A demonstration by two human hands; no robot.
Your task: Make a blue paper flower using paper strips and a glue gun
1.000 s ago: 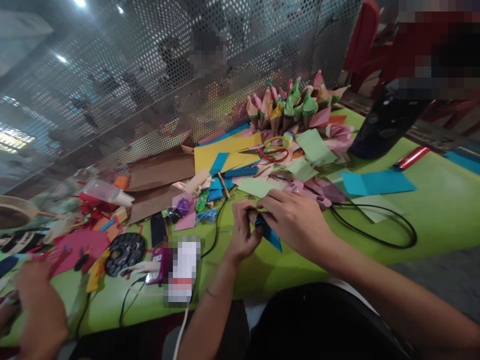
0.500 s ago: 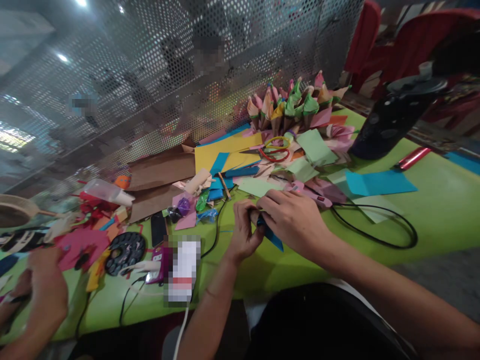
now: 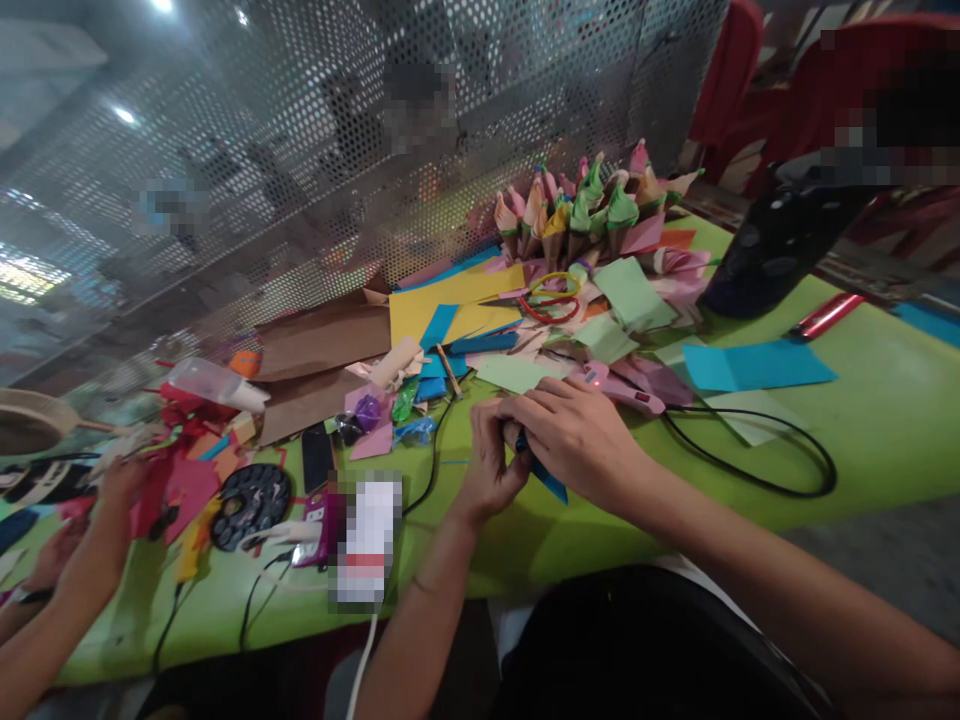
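Both my hands meet over the green table (image 3: 885,420) near its front edge. My left hand (image 3: 487,465) and my right hand (image 3: 574,435) are closed on a folded piece of blue paper (image 3: 549,481), whose lower corner sticks out under my right palm. A pink glue gun (image 3: 622,390) lies just beyond my right hand. Its black cable (image 3: 757,480) loops to the right.
Loose coloured paper sheets (image 3: 757,365) and brown card (image 3: 322,340) cover the table's middle. A cluster of paper cones (image 3: 577,210) stands at the back by a perforated metal screen (image 3: 300,150). Another person's arm (image 3: 67,590) works at the left among scraps. A black bottle (image 3: 780,240) stands right.
My hands have pressed closer together on the blue paper, hiding more of it. The other person's hand at the left has reached further up toward the pink scraps.
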